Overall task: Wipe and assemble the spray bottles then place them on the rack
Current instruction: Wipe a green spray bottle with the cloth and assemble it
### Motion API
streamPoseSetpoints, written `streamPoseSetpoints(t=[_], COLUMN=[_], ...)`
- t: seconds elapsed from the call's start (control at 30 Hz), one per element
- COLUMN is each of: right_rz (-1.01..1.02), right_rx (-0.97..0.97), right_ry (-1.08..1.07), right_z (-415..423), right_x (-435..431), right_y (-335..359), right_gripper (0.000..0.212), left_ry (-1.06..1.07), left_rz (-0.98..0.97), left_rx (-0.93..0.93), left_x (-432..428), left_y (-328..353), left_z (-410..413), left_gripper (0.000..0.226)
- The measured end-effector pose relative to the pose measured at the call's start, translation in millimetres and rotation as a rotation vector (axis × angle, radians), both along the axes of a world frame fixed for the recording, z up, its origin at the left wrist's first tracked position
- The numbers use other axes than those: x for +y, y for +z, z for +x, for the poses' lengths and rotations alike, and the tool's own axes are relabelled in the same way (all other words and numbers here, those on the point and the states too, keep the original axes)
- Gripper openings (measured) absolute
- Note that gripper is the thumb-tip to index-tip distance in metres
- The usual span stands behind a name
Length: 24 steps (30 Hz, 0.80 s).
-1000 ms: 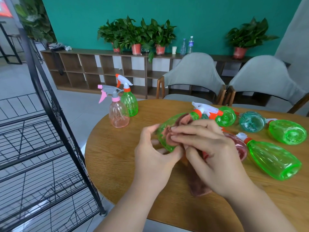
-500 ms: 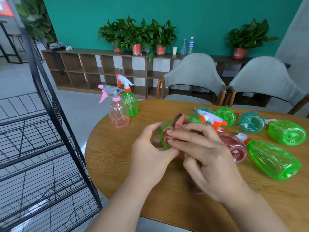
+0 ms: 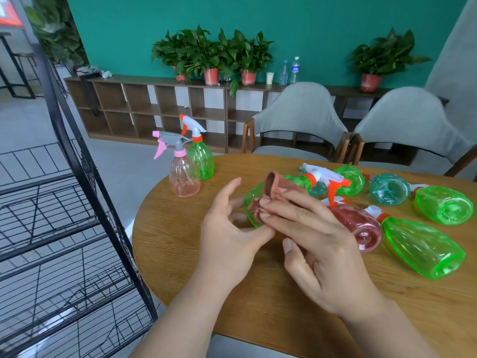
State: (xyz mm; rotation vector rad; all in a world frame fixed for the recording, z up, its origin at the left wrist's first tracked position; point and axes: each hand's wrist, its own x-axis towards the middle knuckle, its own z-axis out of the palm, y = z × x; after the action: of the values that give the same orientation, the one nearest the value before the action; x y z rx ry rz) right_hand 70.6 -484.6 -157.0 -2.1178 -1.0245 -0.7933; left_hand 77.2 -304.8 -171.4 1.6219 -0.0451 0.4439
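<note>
Wiping is the step in hand. A green spray bottle [image 3: 254, 190] lies on its side mid-table, its trigger head pointing far-right. The left hand [image 3: 229, 228] cups its base, fingers and thumb curled round it. The right hand [image 3: 317, 249] presses a brownish-pink cloth [image 3: 273, 189] onto it with flat fingers, thumb free. The next move, I judge, calls for turning the bottle to reach unwiped sides, then carrying it left to the black wire rack [image 3: 64, 202].

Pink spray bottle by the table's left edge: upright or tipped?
Upright. The pink spray bottle stands on its base, trigger head on top.
</note>
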Motion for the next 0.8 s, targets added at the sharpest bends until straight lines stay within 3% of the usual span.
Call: streamPoseSetpoints(t=[0.2,0.37,0.47,0.7,0.8], right_rz=[0.132,-0.016,-0.004,0.294,0.224], right_rx=[0.074,-0.029,-0.042,0.224,0.189], right_ry=[-0.184,-0.017,-0.020,-0.255,-0.218], right_z=[6,-7,-5,9,2], right_x=[-2,12,12,0,7], right_y=[1,-3,-1,9,7], right_gripper=[0.040,0.038,0.038,0.047,0.047], left_ry=[-0.037,-0.021,-0.017,-0.010,-0.030], left_rz=[-0.046,-0.099,-0.027,0.109,0.103], left_rx=[-0.027,-0.042,-0.088,-0.228,-0.237], left_x=[-6,-2,-3,-9,-7], left_y=[3,0,2,5,4], left_z=[-4,-2,-5,-14,-13], left_gripper=[0.112,0.112,0.113,0.115,0.111])
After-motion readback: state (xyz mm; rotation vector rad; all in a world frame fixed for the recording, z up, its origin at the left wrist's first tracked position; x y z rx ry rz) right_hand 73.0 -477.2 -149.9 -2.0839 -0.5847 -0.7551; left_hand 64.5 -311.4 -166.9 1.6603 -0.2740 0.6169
